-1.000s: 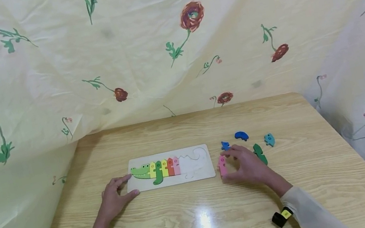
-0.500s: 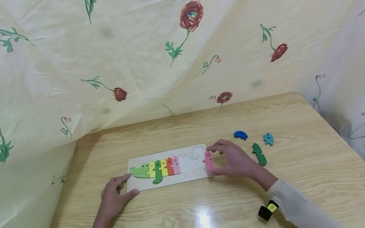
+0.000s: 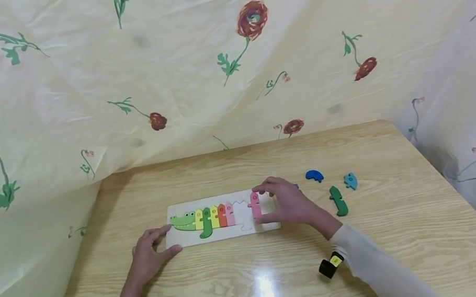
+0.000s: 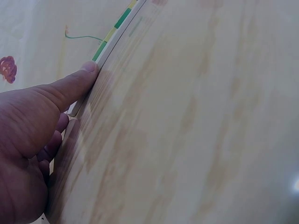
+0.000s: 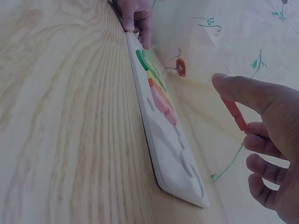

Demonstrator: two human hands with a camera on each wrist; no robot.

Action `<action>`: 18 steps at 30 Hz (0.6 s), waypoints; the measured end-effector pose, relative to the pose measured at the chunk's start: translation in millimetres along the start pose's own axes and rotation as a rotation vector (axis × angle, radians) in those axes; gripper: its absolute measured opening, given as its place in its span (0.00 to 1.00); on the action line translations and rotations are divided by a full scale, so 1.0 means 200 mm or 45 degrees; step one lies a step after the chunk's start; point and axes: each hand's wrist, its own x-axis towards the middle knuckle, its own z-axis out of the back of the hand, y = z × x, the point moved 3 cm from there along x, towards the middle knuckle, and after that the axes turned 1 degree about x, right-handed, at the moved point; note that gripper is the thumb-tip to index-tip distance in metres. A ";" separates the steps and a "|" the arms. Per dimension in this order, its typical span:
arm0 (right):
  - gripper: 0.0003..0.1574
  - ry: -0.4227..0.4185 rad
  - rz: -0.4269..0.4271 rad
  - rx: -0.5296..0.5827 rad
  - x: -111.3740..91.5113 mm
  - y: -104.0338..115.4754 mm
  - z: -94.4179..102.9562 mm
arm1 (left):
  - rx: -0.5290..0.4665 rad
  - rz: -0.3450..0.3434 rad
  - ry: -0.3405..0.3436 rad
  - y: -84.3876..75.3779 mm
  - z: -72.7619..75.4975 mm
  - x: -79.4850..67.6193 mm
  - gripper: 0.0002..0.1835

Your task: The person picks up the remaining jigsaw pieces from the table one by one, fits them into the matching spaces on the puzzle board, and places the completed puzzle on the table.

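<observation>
A white puzzle board [image 3: 226,233] lies on the table with a crocodile outline. Green head, yellow, green, red and light pink pieces [image 3: 214,218] fill its left part. At the board's left end, my left hand [image 3: 146,259] holds the corner, thumb [image 4: 88,70] on the near edge and fingers by the side. Over the right part, my right hand [image 3: 287,203] pinches a pink puzzle piece [image 3: 255,206] upright between thumb and fingers. In the right wrist view that piece [image 5: 235,114] looks reddish and is raised above the board [image 5: 163,154], whose right part shows bare outlines.
Right of the board lie a dark green leg piece [image 3: 338,201], a light blue piece [image 3: 350,181] and a blue curved piece [image 3: 314,176]. Another blue piece [image 3: 296,186] is mostly hidden behind my right hand. Flowered cloth [image 3: 186,72] hangs behind the table.
My right hand has carried the pink puzzle piece leftward from beside the board to over its right part. My left hand has stayed at the board's corner.
</observation>
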 end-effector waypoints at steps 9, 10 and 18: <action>0.46 0.032 0.006 0.011 0.10 0.00 -0.07 | -0.007 -0.002 0.000 0.00 0.01 0.00 0.41; 0.46 0.035 0.007 0.016 0.11 0.00 -0.08 | -0.008 -0.003 0.002 0.00 0.01 0.00 0.41; 0.45 0.058 0.007 0.047 0.17 0.00 -0.15 | -0.009 -0.004 0.002 0.00 0.01 -0.01 0.41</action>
